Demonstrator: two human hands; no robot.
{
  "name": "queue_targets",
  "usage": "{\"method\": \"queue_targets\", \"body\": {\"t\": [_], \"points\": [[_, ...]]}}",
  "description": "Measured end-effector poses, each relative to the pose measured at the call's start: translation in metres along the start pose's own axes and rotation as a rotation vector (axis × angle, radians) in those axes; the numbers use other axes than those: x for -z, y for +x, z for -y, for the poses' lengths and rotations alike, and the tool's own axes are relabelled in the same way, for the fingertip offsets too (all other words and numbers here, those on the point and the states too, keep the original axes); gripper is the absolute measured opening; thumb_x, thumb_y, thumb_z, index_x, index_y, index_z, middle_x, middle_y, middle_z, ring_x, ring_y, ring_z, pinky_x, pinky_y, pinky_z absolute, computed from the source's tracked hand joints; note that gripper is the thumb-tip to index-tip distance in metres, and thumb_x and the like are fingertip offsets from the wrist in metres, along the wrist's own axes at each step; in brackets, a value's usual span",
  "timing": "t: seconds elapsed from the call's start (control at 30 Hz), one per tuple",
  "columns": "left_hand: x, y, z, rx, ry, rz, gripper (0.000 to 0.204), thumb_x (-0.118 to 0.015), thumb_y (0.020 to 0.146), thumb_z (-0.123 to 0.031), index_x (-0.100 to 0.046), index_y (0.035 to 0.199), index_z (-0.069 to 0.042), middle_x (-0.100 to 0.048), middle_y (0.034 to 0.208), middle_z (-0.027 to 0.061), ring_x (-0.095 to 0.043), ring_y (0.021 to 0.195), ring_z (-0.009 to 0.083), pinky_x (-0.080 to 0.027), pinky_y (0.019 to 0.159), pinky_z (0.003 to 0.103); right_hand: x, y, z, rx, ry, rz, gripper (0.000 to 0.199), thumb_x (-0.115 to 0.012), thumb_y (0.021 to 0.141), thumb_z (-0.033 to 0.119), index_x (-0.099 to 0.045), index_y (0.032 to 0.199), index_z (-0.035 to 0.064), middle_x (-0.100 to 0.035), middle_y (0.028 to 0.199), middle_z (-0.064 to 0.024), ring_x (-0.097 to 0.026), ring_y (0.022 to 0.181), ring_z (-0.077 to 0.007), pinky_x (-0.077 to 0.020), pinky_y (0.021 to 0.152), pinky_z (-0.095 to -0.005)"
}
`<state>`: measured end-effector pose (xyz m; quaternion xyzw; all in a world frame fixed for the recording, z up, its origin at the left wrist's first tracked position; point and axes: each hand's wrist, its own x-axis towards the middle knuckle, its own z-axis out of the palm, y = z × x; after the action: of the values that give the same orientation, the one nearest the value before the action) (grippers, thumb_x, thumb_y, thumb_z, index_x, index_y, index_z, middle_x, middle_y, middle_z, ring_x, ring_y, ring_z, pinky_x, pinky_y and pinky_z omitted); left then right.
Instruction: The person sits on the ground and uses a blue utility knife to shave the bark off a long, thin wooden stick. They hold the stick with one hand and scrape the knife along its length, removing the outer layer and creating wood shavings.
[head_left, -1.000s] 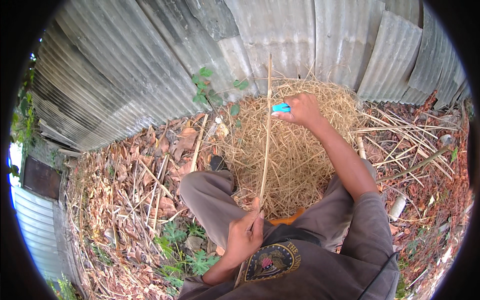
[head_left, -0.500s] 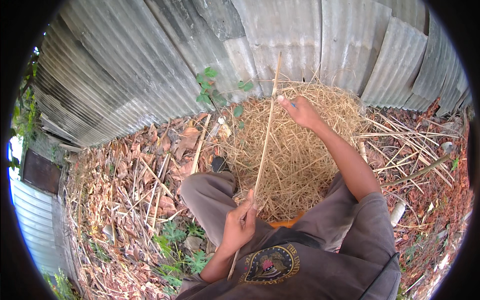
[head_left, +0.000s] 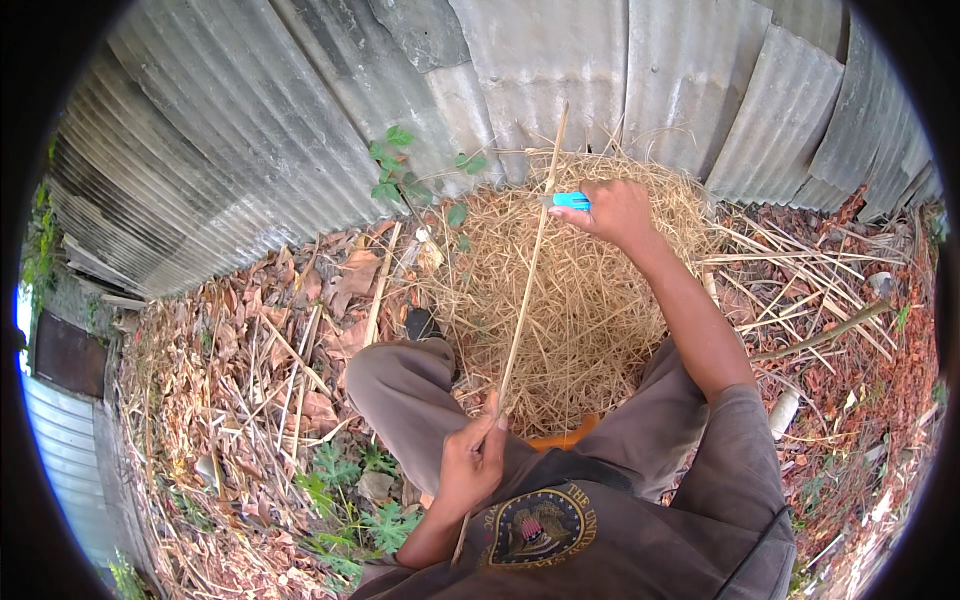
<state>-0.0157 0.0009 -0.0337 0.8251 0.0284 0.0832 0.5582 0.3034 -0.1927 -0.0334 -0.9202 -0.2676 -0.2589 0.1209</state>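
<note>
A long, thin, pale strip of split bamboo or wood (head_left: 528, 290) slants from my lap up toward the metal fence. Its lower part is pinched between the thumb and fingers of my left hand (head_left: 474, 455), close to my belly. Farther out, my right hand (head_left: 615, 210) is closed round a bright blue utility knife (head_left: 573, 201). The knife's tip end meets the strip near its far end. Beneath the strip spreads a heap of fine straw-like shavings (head_left: 590, 290), between my bent legs.
A corrugated metal fence (head_left: 560, 80) stands just beyond the heap. Loose pale strips (head_left: 800, 270) lie on the right, and dry leaves (head_left: 240, 370) cover the left ground. An orange edge (head_left: 565, 437) shows under me. Green plants (head_left: 350, 490) grow beside my left arm.
My right hand has turned over, so the blue knife now shows plainly against the strip. The left hand keeps its hold, and the whole view has shifted slightly.
</note>
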Motion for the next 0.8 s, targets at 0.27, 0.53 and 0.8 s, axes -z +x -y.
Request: {"method": "queue_targets", "body": {"t": [0.27,0.53,0.8], "points": [[0.023,0.007,0.0,0.208,0.127,0.168,0.033,-0.052,0.093,0.0,-0.052,0.125,0.008,-0.064,0.113,0.0142,-0.054,0.105,0.011,-0.041,0.092,0.024,-0.049,0.008,-0.061,0.392,-0.081,0.092,0.076,-0.043,0.069,0.086,-0.066,0.068,0.0126,-0.057,0.053,-0.0048,-0.06,0.05,-0.0193,-0.0409,0.046,-0.0345],[0.08,-0.075,0.005,0.337,-0.028,0.074,0.032,-0.053,0.094,-0.003,-0.057,0.126,-0.001,-0.055,0.075,-0.0045,-0.041,0.062,-0.0001,-0.033,0.055,0.017,-0.057,0.023,-0.165,-0.738,0.265,0.131,0.083,-0.036,0.085,0.074,-0.068,0.081,-0.0023,-0.067,0.076,-0.0223,-0.066,0.073,-0.0322,-0.0492,0.074,-0.0486],[0.03,-0.015,0.002,0.305,-0.158,0.023,0.029,-0.057,0.093,-0.003,-0.059,0.121,0.003,-0.046,0.07,-0.0081,-0.036,0.063,0.0003,-0.033,0.057,0.016,0.038,-0.002,-0.014,-0.331,0.988,0.1,0.066,-0.059,0.081,0.064,-0.067,0.102,0.0024,-0.062,0.075,-0.0084,-0.058,0.072,-0.0192,-0.0466,0.066,-0.0336]]}}
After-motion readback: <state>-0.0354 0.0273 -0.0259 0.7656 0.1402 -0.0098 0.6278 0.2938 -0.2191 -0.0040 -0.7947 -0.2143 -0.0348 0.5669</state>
